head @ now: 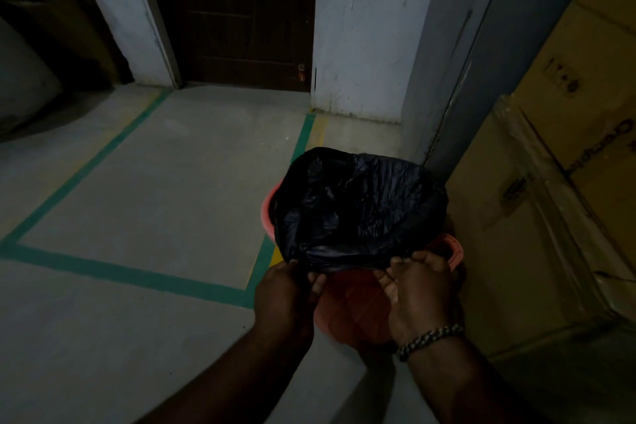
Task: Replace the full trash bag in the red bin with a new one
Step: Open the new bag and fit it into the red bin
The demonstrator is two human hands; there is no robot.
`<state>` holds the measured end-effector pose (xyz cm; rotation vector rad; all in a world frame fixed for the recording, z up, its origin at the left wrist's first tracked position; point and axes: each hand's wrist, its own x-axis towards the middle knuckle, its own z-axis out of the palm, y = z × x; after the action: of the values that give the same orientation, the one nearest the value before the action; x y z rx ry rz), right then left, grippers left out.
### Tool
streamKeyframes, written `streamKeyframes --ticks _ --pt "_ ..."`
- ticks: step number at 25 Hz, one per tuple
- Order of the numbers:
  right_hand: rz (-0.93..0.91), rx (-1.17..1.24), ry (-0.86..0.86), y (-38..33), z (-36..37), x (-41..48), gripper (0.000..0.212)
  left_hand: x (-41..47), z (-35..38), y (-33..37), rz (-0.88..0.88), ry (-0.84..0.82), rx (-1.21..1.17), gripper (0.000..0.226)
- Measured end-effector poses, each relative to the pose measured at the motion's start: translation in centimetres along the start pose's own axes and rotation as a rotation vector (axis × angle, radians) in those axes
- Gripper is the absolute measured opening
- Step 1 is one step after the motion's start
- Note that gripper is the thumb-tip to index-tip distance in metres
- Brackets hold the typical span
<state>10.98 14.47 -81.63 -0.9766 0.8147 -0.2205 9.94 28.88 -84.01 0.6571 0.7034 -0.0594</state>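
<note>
A black trash bag (358,210) is spread over the mouth of the red bin (351,313), which stands on the floor at the lower right. The bag covers the bin's far rim and most of its opening. My left hand (285,293) pinches the bag's near edge on the left. My right hand (420,289), with a beaded bracelet on the wrist, grips the same near edge on the right, beside the bin's red handle (454,251). The bin's inside is hidden by the bag.
Cardboard boxes (550,200) are stacked right beside the bin. A grey pillar (457,62) and a white wall stand behind it, with a dark wooden door (237,14) further back. Green tape lines (113,268) mark the grey concrete floor to the left.
</note>
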Motion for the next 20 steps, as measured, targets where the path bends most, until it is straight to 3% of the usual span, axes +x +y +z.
streamKeyframes --ticks 7,12,20 --pt "-0.158 -0.211 -0.035 -0.6 -0.8 0.0 0.017 -0.9 0.6 0.0 -0.129 -0.096 -0.083 0.03" --pt "-0.134 -0.366 -0.013 -2.0 -1.6 0.7 0.015 -1.2 0.6 -1.1 -0.156 -0.127 -0.06 0.034" --pt "0.277 0.191 -0.212 -3.6 -0.9 -0.6 0.02 -1.3 0.8 -1.9 -0.154 -0.133 -0.017 0.032"
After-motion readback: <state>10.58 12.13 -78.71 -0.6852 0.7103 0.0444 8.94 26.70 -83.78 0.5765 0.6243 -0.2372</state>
